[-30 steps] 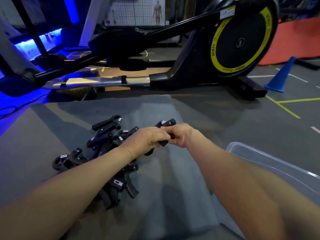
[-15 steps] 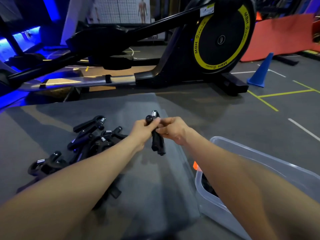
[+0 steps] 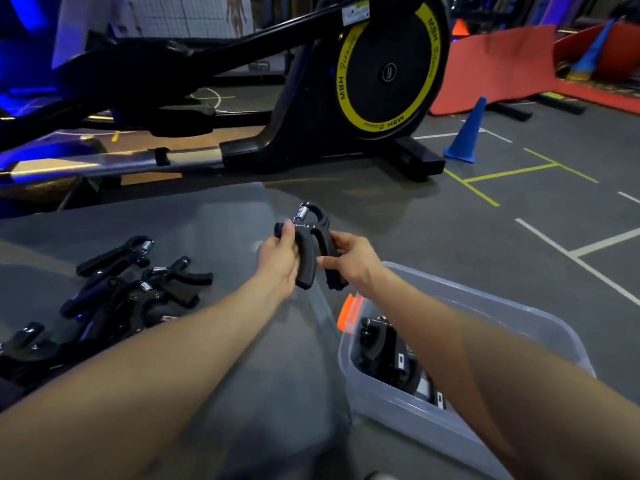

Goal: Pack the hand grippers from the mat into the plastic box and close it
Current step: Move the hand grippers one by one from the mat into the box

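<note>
A black hand gripper [image 3: 308, 252] with a steel spring on top is held upright above the grey mat [image 3: 214, 230]. My left hand [image 3: 280, 263] grips its left handle and my right hand [image 3: 353, 259] grips its right handle. A pile of several black hand grippers [image 3: 128, 292] lies on the mat at the left. The clear plastic box [image 3: 408, 410] with an orange latch [image 3: 348, 313] stands open on the floor at the right, below my right forearm, with a few grippers inside. No lid is visible.
A black elliptical trainer [image 3: 346, 109] with a yellow-ringed flywheel stands just beyond the mat. A blue cone [image 3: 465, 133] and red mats [image 3: 495, 67] are at the back right. Grey floor with white and yellow lines stretches to the right.
Both hands have lifted one gripper from beside the pile, turned it upright and carried it right toward the box. The view has swung right, so more of the box shows.
</note>
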